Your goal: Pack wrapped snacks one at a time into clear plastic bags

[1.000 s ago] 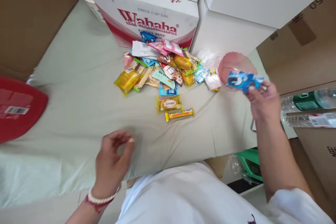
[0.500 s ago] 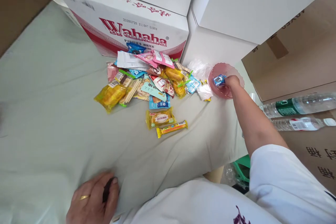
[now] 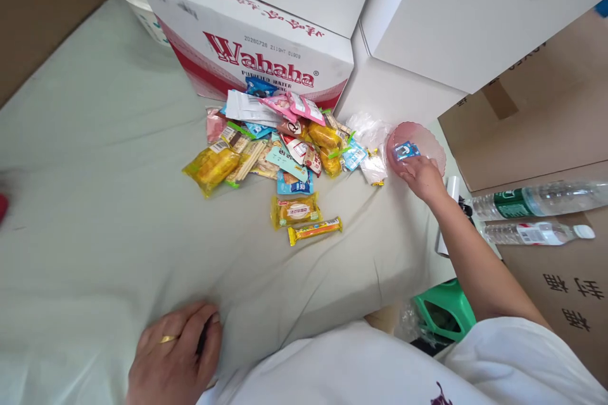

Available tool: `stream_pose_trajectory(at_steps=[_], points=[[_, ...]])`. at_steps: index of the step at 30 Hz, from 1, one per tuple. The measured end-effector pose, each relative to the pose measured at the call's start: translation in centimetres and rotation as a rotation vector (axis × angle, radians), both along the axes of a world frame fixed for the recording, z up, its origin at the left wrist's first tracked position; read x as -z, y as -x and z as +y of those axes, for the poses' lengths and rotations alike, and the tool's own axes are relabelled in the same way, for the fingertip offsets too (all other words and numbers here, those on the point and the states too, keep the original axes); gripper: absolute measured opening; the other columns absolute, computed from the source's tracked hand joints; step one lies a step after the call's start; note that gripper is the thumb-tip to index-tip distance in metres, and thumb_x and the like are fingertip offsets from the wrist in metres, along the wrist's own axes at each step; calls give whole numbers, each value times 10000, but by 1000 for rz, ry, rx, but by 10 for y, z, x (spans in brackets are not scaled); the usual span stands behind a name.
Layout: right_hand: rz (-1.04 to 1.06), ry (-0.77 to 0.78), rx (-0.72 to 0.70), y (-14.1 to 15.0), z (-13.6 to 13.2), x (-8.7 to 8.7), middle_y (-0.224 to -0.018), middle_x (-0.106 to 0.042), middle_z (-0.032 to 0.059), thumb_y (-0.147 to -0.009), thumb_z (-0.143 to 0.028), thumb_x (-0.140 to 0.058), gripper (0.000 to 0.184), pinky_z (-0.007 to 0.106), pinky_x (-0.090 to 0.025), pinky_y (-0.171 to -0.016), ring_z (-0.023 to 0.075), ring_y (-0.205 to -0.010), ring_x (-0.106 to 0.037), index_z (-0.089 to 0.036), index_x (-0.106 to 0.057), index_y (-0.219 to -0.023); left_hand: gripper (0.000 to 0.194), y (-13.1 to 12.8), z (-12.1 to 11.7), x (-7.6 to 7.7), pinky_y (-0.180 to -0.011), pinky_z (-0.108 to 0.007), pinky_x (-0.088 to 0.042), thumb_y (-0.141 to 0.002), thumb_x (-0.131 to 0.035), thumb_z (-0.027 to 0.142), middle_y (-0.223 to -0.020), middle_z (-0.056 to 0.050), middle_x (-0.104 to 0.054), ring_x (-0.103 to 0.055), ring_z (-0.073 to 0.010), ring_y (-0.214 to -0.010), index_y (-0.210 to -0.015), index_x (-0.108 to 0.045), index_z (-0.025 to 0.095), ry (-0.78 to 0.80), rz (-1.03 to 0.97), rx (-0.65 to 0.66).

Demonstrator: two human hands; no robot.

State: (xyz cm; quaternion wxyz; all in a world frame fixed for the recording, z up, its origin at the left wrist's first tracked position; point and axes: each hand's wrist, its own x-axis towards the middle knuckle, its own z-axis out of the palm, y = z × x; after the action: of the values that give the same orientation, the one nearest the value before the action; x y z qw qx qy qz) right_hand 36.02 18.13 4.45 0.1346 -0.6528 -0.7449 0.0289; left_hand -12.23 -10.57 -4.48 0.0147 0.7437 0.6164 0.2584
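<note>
My right hand (image 3: 424,178) is over the near side of a pink see-through bowl (image 3: 434,145), its fingers loosely apart. A small blue packet (image 3: 406,151) lies in the bowl just beyond the fingertips. My left hand (image 3: 175,354), with a ring on one finger, rests curled on the cloth at the lower left; something dark shows between thumb and fingers, and I cannot tell what it is. Left of the bowl is a heap of wrapped snacks, with a yellow bread packet (image 3: 296,210) and a slim yellow snack bar (image 3: 315,230) at its near end.
A Wahaha carton (image 3: 266,44) stands behind the heap, beside white boxes (image 3: 418,19). A clear plastic bag (image 3: 365,130) lies by the bowl. At right are two plastic bottles, one green-labelled (image 3: 515,202). A green container (image 3: 446,307) is below the edge.
My right hand has let go of the blue packet, which stays in the bowl, and has drawn back toward me. The view has shifted slightly; my left hand stays on the cloth.
</note>
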Motion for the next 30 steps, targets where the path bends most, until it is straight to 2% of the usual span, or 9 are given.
stream_pose_trajectory(at_steps=[3,6,11,13,17,20,23,26,30], points=[[-49,-59,-92,19,0,1,-1170,-651,176,-937,-278,-589,298,469,-404,-975,326,-1132,-502,-156,-722,-1174,112,1,-1,1,-783,-421,-503,-926,-556,256,-891,-79,-738,-690,-259,-782,-928,-661,220,32,-37,8],[-35,85,-181,46,0,13,-1095,-680,123,-860,-184,-631,209,419,-447,-924,296,-1061,-576,-190,-745,-1035,97,3,-3,-4,-781,-395,-508,-920,-577,254,-868,-44,-736,-692,-233,-770,-911,-673,242,39,-134,23],[116,140,-37,70,-7,22,-909,-688,98,-843,-166,-603,92,354,-467,-759,219,-810,-619,-164,-695,-854,108,-1,2,-33,-722,-313,-531,-926,-584,223,-921,-24,-708,-691,-187,-797,-944,-681,268,130,-363,47],[392,134,43,76,-22,17,-772,-659,38,-847,-264,-665,85,310,-457,-665,168,-672,-578,-179,-661,-840,112,-13,12,-46,-704,-292,-534,-922,-588,208,-925,-23,-701,-680,-174,-791,-947,-681,266,169,-456,93],[1244,304,208,101,-80,10,-586,-537,-51,-772,-461,-804,317,228,-377,-471,94,-484,-448,-207,-618,-800,123,-63,50,-58,-670,-277,-528,-960,-533,234,-870,-35,-668,-622,-154,-735,-947,-656,231,341,-690,232],[1629,466,284,126,-129,18,-589,-510,-65,-721,-418,-867,335,181,-374,-411,57,-448,-405,-199,-630,-809,130,-110,86,-50,-729,-296,-531,-963,-518,254,-950,-60,-651,-600,-155,-771,-985,-638,209,352,-811,311],[1801,560,381,143,-161,35,-558,-456,-85,-702,-355,-882,325,141,-335,-357,29,-409,-328,-187,-622,-800,303,-142,111,-36,-762,-312,-521,-899,-599,256,-1151,-105,-621,-590,-176,-863,-1198,-607,202,300,-860,342],[1861,609,460,147,-172,50,-528,-428,-98,-697,-332,-876,323,121,-268,-324,15,-385,-266,-182,-604,-785,337,-150,120,-22,-748,-302,-494,-879,-624,249,-1161,-103,-620,-570,-173,-848,-1213,-619,200,320,-845,388],[1821,593,455,152,-168,54,-508,-412,-104,-716,-397,-877,373,127,-203,-318,15,-376,-225,-190,-570,-756,129,-143,116,-12,-704,-277,-442,-945,-562,254,-865,-32,-641,-546,-147,-723,-938,-675,192,383,-800,423]])
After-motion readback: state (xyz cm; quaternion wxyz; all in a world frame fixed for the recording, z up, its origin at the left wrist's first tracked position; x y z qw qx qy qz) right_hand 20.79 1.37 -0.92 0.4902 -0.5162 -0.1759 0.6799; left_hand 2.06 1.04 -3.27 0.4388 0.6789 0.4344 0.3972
